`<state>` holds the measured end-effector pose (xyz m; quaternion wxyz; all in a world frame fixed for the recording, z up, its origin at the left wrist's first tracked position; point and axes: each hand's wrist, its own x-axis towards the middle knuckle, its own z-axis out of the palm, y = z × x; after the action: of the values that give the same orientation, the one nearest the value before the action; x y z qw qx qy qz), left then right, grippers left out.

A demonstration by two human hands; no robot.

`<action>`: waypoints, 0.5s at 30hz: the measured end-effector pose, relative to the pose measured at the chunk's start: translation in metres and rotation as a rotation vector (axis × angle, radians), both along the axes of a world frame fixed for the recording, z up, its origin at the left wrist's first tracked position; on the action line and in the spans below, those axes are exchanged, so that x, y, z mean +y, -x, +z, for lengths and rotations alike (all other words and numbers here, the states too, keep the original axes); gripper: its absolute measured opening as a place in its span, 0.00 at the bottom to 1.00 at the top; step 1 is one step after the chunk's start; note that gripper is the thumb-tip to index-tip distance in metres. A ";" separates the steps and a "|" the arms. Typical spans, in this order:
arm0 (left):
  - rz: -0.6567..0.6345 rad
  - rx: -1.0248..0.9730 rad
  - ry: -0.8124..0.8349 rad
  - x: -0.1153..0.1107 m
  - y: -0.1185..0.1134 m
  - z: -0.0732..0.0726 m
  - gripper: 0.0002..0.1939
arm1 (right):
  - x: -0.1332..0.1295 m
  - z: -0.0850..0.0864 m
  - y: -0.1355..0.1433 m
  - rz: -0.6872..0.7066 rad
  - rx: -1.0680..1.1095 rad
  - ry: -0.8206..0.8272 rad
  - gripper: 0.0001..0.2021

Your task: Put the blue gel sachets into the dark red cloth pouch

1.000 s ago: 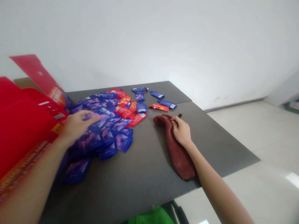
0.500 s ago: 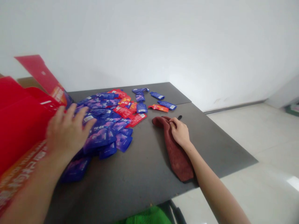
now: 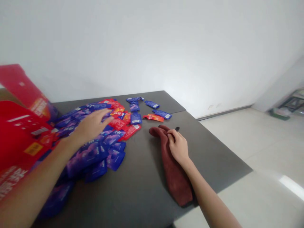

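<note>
A dark grey table (image 3: pixel 142 177) is occupied at the left by an open red carton (image 3: pixel 14 123), beside which a pile of blue and red packets (image 3: pixel 87 156) is spread. A brown cloth (image 3: pixel 175 177) is laid at the right, near the front edge. The left hand (image 3: pixel 91 126) is held over the pile, thumb and fingers slightly parted; whether a packet is gripped cannot be told. The cloth's upper fold is pinched by the right hand (image 3: pixel 178 145), its fingers curled. The carton could be nudged by the left forearm; overlapping packets could be sent sliding by downward pressure; the cloth could be dragged off the edge by a backward pull. Room for moving is offered by the tabletop between pile and cloth; the right side is bounded by a slanting edge, with floor beyond.
</note>
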<state>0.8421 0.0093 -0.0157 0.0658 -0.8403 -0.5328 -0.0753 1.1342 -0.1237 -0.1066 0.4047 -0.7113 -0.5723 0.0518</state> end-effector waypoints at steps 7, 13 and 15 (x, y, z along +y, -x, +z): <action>0.107 0.211 0.198 0.133 -0.127 0.011 0.19 | -0.010 0.002 0.000 -0.048 0.027 -0.049 0.11; 0.188 0.232 0.181 0.188 -0.171 -0.038 0.18 | -0.012 0.001 -0.010 -0.082 0.042 -0.132 0.10; 0.149 0.211 0.148 0.192 -0.170 -0.051 0.18 | -0.013 0.004 -0.013 -0.074 0.058 -0.146 0.09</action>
<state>1.0122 0.2016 -0.0669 0.0648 -0.8042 -0.5880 0.0583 1.1471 -0.1367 -0.1031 0.4737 -0.6987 -0.5360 0.0157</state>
